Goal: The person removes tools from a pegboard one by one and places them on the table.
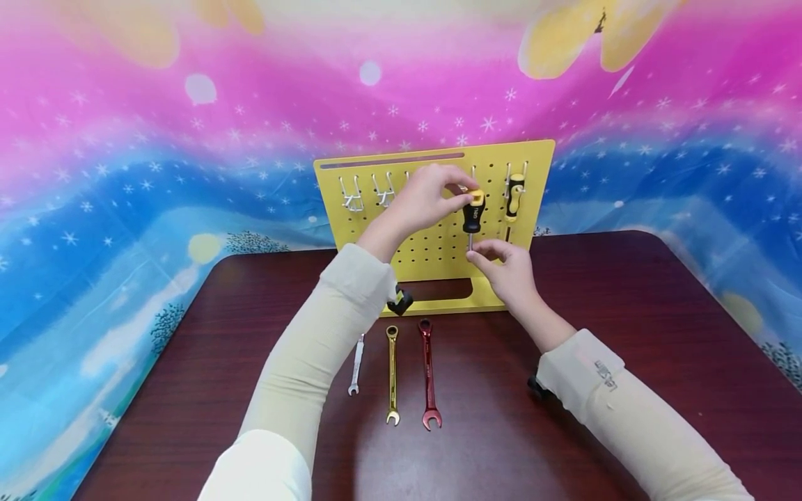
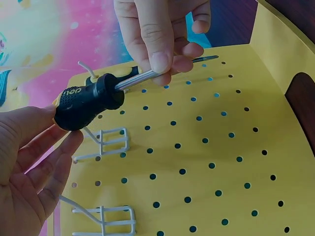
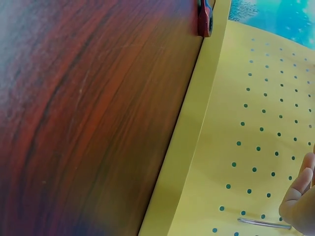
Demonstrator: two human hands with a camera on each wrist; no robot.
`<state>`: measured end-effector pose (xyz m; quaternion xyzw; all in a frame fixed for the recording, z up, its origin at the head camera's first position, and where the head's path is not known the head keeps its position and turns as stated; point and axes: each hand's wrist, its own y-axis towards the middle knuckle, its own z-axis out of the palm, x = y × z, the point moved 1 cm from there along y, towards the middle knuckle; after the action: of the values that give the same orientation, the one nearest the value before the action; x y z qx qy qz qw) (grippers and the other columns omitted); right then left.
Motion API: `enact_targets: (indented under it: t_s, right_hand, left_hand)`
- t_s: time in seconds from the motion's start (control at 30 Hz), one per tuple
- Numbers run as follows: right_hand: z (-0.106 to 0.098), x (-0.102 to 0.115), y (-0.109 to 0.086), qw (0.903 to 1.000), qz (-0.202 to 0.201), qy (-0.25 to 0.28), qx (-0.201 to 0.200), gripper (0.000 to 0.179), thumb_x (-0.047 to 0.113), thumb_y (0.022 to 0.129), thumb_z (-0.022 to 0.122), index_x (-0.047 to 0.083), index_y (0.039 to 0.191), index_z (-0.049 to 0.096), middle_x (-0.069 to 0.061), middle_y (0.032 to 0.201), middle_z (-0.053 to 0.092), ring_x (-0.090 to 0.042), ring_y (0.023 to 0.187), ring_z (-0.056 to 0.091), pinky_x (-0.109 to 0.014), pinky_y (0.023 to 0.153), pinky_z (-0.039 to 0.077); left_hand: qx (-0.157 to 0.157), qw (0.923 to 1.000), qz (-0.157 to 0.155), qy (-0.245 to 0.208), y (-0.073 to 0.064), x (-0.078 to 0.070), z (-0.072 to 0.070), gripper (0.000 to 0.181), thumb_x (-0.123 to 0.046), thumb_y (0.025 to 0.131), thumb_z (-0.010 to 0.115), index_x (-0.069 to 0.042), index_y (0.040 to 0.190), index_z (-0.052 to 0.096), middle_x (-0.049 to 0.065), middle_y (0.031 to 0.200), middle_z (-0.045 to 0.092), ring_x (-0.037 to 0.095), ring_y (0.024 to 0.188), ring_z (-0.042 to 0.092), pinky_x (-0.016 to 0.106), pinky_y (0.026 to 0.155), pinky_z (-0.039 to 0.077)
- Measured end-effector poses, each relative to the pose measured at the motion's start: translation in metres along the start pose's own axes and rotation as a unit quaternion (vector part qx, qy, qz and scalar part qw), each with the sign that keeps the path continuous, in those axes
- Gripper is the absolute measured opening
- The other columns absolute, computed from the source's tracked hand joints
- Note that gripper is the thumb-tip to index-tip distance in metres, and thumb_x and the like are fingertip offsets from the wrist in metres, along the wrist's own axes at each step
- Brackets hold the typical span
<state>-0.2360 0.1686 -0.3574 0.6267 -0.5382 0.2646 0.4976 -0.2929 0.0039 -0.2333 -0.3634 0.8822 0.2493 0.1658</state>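
Observation:
A black-and-yellow screwdriver (image 1: pixel 473 217) is held between both hands in front of the yellow pegboard (image 1: pixel 432 268). My left hand (image 1: pixel 429 195) grips its handle by the fingertips near the yellow end. Lower down, thumb and fingers of my right hand (image 1: pixel 510 271) pinch the metal shaft. From the left wrist, the black handle (image 2: pixel 88 101) lies tilted, with the shaft (image 2: pixel 135 80) running into the right fingers. At the right edge of the right wrist view, part of my right hand (image 3: pixel 300 196) shows beside a thin metal shaft (image 3: pixel 263 223).
Another screwdriver (image 1: pixel 514 198) hangs on the board's right side. White wire hooks (image 1: pixel 351 195) line the upper left. On the dark wooden table (image 1: pixel 532 445) lie a silver wrench (image 1: pixel 356 369), a gold wrench (image 1: pixel 392 376) and a red wrench (image 1: pixel 429 376) in front of the board.

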Motion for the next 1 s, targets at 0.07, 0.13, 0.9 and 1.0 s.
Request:
enact_targets:
  t_s: [0.07,0.13,0.9,1.0]
  right_hand:
    - [0.0,0.001,-0.001,1.0,-0.005,0.003,0.001,0.019,0.016,0.092,0.072,0.0,0.101,0.075,-0.006,0.089,0.072,-0.004,0.08,0.057,-0.028,0.074,0.046]
    - [-0.001,0.003,-0.003,0.9999,-0.012,0.004,0.003,0.019,0.016,0.091,0.072,0.0,0.101,0.075,-0.006,0.088,0.073,-0.004,0.08,0.058,-0.027,0.074,0.046]
    - [-0.015,0.014,-0.034,0.9971,-0.025,-0.045,0.056,0.021,0.021,0.094,0.07,0.003,0.103,0.075,-0.016,0.099,0.075,0.007,0.085,0.058,-0.016,0.074,0.051]
    - [-0.016,0.014,-0.037,0.9965,-0.025,-0.046,0.066,0.021,0.021,0.093,0.071,0.003,0.102,0.075,-0.014,0.098,0.075,0.007,0.086,0.059,-0.018,0.073,0.052]
  left_hand:
    - [0.0,1.0,0.003,0.001,-0.001,-0.001,-0.001,0.025,-0.022,0.099,0.063,-0.014,0.121,0.071,0.001,0.123,0.07,0.01,0.104,0.065,0.03,0.1,0.05]
    - [0.0,1.0,0.006,0.002,-0.003,-0.002,-0.002,0.025,-0.022,0.099,0.063,-0.014,0.121,0.071,0.001,0.123,0.07,0.01,0.104,0.065,0.03,0.101,0.05]
    - [0.012,0.9988,0.046,0.004,-0.024,-0.011,0.001,0.024,-0.021,0.1,0.061,-0.012,0.12,0.072,0.003,0.123,0.07,0.009,0.102,0.065,0.026,0.089,0.053]
    - [0.02,0.9987,0.047,-0.005,-0.027,-0.011,0.003,0.025,-0.021,0.1,0.06,-0.012,0.121,0.071,0.003,0.124,0.069,0.009,0.103,0.065,0.027,0.089,0.053]
